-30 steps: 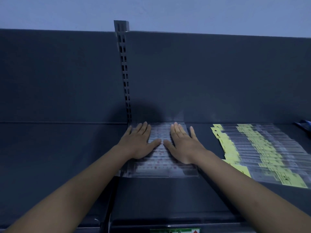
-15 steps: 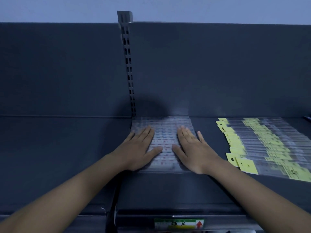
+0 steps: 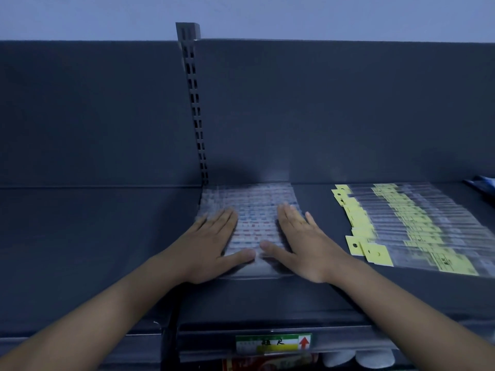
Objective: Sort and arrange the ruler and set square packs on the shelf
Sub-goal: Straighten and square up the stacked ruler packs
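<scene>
Both hands lie flat, fingers straight and together, palms down on a spread of clear packs [image 3: 250, 210]. The left hand [image 3: 211, 243] covers the spread's left side and the right hand [image 3: 302, 243] its right, thumbs pointing inward and nearly meeting near the front edge. Neither hand grasps anything; they simply press on the plastic. The packs under them are see-through sleeves, overlapped in a tidy block, with small red and blue printing showing through; the details are too blurred to read. The block sits on the dark shelf [image 3: 267, 295], its back edge against the rear panel, just right of the slotted upright [image 3: 197, 108]. Well to the right lies a second fan of clear packs with yellow header cards [image 3: 396, 223], slanting toward the front. A green and yellow price label [image 3: 273, 343] with a red arrow sits on the shelf's front rail. Above the dark back panel [image 3: 348, 111] is a pale wall [image 3: 267, 14].
</scene>
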`<state>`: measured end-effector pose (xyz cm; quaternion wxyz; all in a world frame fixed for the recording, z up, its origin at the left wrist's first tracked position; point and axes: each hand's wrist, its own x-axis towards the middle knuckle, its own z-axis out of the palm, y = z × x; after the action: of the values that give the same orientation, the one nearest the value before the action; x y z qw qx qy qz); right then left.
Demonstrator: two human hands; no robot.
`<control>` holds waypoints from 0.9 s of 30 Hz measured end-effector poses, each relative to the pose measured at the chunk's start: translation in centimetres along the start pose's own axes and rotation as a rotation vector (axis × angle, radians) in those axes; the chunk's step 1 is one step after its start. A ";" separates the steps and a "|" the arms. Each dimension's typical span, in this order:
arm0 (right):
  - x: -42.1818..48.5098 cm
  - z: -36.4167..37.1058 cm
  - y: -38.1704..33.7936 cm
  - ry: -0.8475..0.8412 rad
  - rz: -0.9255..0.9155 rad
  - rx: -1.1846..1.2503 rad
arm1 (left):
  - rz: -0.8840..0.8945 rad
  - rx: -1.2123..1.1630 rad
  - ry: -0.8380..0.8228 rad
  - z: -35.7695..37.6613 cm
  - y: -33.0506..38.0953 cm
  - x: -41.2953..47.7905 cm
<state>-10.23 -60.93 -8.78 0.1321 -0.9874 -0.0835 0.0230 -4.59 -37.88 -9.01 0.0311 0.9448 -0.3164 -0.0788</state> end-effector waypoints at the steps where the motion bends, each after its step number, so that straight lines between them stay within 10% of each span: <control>1: -0.1 0.0 0.2 0.042 0.024 0.061 | -0.025 -0.007 0.010 0.0 -0.1 -0.1; 3: -0.2 -0.2 0.4 0.101 0.098 0.252 | -0.109 -0.140 0.021 -0.2 0.0 -0.1; 8: 0.4 -0.8 0.8 0.347 0.326 0.938 | -0.220 -1.311 0.285 -1.4 0.8 1.0; 27: 1.5 -0.6 2.2 0.455 0.311 1.206 | -0.377 -1.475 0.373 -1.2 -0.2 0.0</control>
<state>-8.33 -62.95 -8.81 0.6711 -0.7214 0.1175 -0.1245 -4.29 -37.72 -7.83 0.6893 0.7157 -0.0060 -0.1127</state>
